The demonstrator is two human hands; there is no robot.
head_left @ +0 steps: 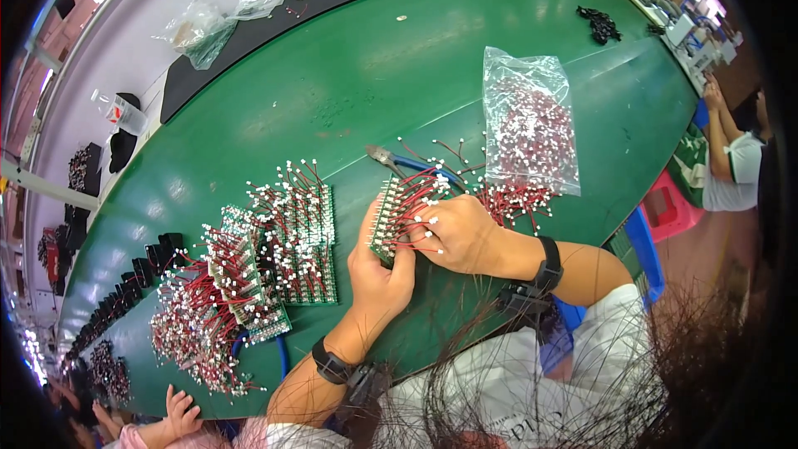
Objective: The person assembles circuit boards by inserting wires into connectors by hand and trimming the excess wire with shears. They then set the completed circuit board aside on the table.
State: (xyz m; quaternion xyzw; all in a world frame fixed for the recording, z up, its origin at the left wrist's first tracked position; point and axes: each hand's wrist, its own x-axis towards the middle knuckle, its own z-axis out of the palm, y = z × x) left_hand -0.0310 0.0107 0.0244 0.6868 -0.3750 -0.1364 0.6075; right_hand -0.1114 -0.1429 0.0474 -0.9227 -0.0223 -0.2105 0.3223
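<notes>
My left hand (pixel 378 270) is closed around the lower part of a green circuit board panel (pixel 383 218), holding it tilted up above the table. Red wires with white connectors (pixel 426 191) stick out from the panel's right side. My right hand (pixel 465 237) is closed at these wires, its fingertips among them close to the board. Just beyond the hands lie pliers with blue handles (pixel 381 155), partly hidden by the panel and wires. More wired green panels (pixel 306 258) are stacked to the left, beside a heap of red wires with white connectors (pixel 187 324).
A clear plastic bag of wires (pixel 532 129) lies at right, with loose wires (pixel 517 202) below it. Black parts (pixel 133 283) line the left side. At the back are a black mat (pixel 249 41) and crumpled plastic bags (pixel 199 29). Another person's hand (pixel 180 411) rests at lower left.
</notes>
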